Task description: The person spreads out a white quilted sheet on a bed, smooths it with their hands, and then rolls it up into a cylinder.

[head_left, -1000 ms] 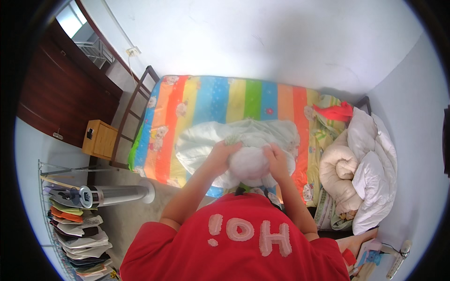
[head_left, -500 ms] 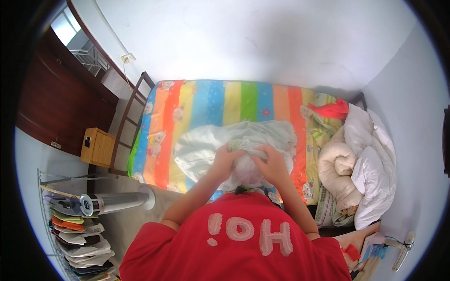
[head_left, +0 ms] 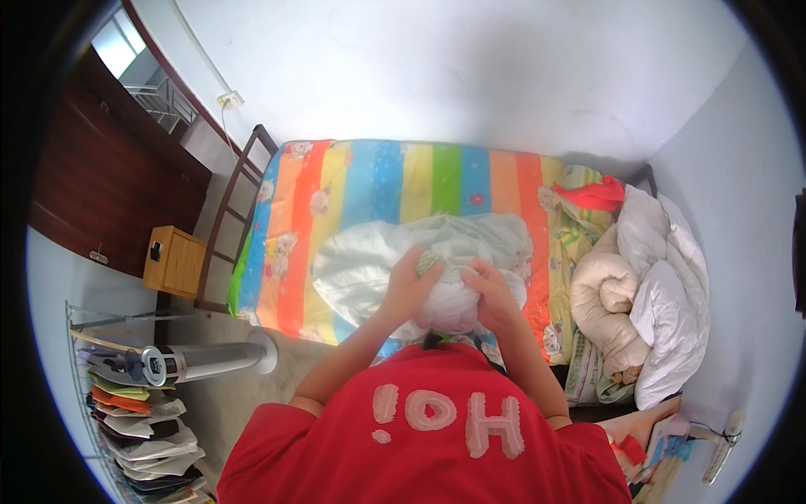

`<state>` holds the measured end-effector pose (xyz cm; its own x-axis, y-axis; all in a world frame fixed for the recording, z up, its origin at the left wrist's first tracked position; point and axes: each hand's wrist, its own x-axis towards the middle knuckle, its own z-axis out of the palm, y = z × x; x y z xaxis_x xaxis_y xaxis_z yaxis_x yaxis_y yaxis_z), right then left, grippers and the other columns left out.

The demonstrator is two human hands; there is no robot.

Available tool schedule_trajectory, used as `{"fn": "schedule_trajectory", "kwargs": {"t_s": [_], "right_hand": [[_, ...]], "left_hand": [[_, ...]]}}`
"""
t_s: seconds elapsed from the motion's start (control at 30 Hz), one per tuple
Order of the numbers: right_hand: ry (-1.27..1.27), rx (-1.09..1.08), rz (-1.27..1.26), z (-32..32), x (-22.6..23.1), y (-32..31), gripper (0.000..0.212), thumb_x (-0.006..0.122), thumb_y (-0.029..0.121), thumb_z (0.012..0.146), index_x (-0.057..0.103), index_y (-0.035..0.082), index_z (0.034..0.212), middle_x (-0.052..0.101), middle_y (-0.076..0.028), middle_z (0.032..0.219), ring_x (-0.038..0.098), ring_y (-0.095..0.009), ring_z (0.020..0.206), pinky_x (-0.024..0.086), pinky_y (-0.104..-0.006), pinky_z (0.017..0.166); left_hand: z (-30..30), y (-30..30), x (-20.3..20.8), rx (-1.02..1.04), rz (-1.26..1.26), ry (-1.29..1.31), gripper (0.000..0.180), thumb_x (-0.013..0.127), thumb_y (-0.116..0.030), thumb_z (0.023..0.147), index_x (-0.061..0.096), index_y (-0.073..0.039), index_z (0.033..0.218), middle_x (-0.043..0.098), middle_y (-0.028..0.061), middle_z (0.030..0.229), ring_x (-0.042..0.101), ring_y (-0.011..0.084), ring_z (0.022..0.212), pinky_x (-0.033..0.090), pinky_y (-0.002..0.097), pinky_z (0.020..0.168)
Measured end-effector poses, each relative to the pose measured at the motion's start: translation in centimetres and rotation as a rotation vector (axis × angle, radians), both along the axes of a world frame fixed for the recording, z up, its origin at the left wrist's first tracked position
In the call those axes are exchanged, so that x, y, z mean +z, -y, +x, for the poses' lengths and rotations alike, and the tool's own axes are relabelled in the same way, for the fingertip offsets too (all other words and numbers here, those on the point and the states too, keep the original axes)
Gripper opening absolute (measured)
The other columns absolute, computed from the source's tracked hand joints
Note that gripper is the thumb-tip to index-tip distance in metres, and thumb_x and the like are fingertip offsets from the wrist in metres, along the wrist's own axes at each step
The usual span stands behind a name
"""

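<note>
A large pale, whitish cloth [head_left: 361, 260] lies spread and wrinkled over the near half of the striped bed. In front of my chest a bunched part of white fabric [head_left: 451, 301] bulges between my two hands; whether it belongs to the same cloth I cannot tell. My left hand [head_left: 410, 287] grips its left side, thumb on top, beside a small pale green patterned patch [head_left: 429, 262]. With thumb and fingers closed, my right hand [head_left: 491, 290] pinches the upper right edge. The fingers' undersides are hidden.
A bed [head_left: 449, 181] with a striped colourful sheet stands against the white wall. At its right end are a rolled beige quilt [head_left: 604, 290], a white quilt [head_left: 672, 319] and a red cloth [head_left: 600, 195]. On the left stand a wooden cabinet [head_left: 180, 262], a tower fan [head_left: 210, 361] and a clothes rack [head_left: 84, 370].
My right hand has moved a little right and turned, now pinching the fabric's edge. The bunched fabric shows more between my hands. My left hand has shifted slightly.
</note>
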<state>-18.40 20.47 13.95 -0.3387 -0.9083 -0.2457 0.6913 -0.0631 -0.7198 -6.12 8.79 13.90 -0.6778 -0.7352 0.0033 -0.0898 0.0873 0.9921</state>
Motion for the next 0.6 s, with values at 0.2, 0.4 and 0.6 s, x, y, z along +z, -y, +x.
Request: {"fn": "schedule_trajectory", "kwargs": {"t_s": [0.2, 0.4, 0.6], "right_hand": [[0.362, -0.039, -0.100, 1.2, 1.8, -0.1, 0.010, 0.057, 0.008, 0.084, 0.050, 0.007, 0.091, 0.058, -0.003, 0.088, 0.056, -0.010, 0.076, 0.048, -0.0241, 0.068], [0.086, -0.187, -0.043, -0.7, 1.4, -0.1, 0.014, 0.059, 0.006, 0.083, 0.050, 0.007, 0.094, 0.056, -0.003, 0.091, 0.055, -0.011, 0.079, 0.048, -0.0239, 0.069], [-0.325, -0.165, -0.039, -0.1, 2.7, 0.0, 0.023, 0.061, 0.005, 0.079, 0.051, 0.006, 0.099, 0.054, -0.001, 0.093, 0.054, -0.011, 0.083, 0.045, -0.0243, 0.073]], "left_hand": [[-0.3, -0.4, 1.2, 0.002, -0.077, 0.005, 0.016, 0.063, -0.012, 0.081, 0.053, -0.002, 0.089, 0.055, 0.0027, 0.080, 0.048, 0.0074, 0.073, 0.042, 0.0227, 0.064], [1.3, -2.0, 2.9, 0.038, -0.473, 0.074, 0.033, 0.071, -0.016, 0.070, 0.056, -0.005, 0.097, 0.049, 0.0155, 0.107, 0.053, 0.0256, 0.093, 0.044, 0.0328, 0.076], [1.0, -2.2, 2.5, -0.017, -0.882, -0.010, 0.036, 0.071, -0.008, 0.066, 0.057, -0.006, 0.099, 0.047, 0.0180, 0.111, 0.048, 0.0335, 0.101, 0.039, 0.0376, 0.086]]}}
